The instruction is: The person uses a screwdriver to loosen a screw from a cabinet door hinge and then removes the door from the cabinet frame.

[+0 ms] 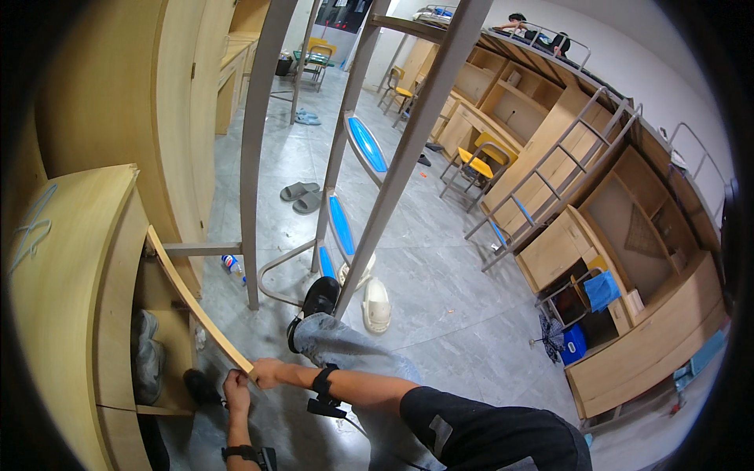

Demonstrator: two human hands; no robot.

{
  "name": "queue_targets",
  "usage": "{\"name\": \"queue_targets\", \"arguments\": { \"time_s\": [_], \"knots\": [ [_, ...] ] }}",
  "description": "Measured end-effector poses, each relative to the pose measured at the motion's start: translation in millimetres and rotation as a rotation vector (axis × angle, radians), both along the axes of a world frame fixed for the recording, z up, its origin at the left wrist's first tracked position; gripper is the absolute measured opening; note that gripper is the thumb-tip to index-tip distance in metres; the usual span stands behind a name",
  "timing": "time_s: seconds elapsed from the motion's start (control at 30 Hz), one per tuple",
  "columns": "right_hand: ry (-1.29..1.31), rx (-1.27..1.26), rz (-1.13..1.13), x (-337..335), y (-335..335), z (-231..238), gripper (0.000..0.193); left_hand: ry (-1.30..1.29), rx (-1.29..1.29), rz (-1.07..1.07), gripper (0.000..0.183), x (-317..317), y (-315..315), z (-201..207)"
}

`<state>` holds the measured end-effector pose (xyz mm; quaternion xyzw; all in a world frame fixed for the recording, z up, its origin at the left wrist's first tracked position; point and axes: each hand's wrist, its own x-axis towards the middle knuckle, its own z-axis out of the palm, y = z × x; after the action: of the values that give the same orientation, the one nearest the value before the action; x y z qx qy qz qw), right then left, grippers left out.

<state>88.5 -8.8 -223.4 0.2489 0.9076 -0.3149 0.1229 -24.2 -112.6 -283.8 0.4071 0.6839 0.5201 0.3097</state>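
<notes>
A light wood cabinet door (192, 304) stands swung outward from a low cabinet (118, 314) on the left, seen along its top edge. My right hand (269, 372) is closed around the door's free end. Just beside it, my left hand (236, 390) is curled at the inner side of that end; whatever its fingers hold is hidden. Inside the opening, a grey bundle that looks like cloth (149, 357) sits on a shelf. A pale wire hanger (33, 228) lies on the cabinet's top.
A metal bunk ladder (393, 180) with blue treads rises ahead of me. Around its foot are white clogs (376, 304), grey slippers (300, 196) and a plastic bottle (232, 265). Yellow chairs (479, 161) and desks line the right. Another person (534, 35) lies on a far upper bunk.
</notes>
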Motion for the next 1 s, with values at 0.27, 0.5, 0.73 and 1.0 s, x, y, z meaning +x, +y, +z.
{"name": "queue_targets", "arguments": {
  "time_s": [0.27,0.5,0.73,1.0],
  "knots": [
    [-0.085,-0.111,-0.081,0.3,4.6,4.4,0.041,-0.456,-0.111,0.038,0.016,4.1,8.1,-27.3],
    [0.022,-0.123,-0.019,-10.9,-6.4,-1.9,0.040,-0.487,-0.223,0.193,0.021,-6.6,5.7,-58.0],
    [-0.009,-0.090,-0.063,-6.8,-6.7,-5.5,0.040,-0.707,-0.230,0.184,0.017,2.3,-0.2,-15.0],
    [-0.034,-0.088,-0.053,-9.3,-6.5,1.6,0.040,-0.300,-0.181,0.186,0.025,-1.0,9.1,-60.9]
  ]
}}
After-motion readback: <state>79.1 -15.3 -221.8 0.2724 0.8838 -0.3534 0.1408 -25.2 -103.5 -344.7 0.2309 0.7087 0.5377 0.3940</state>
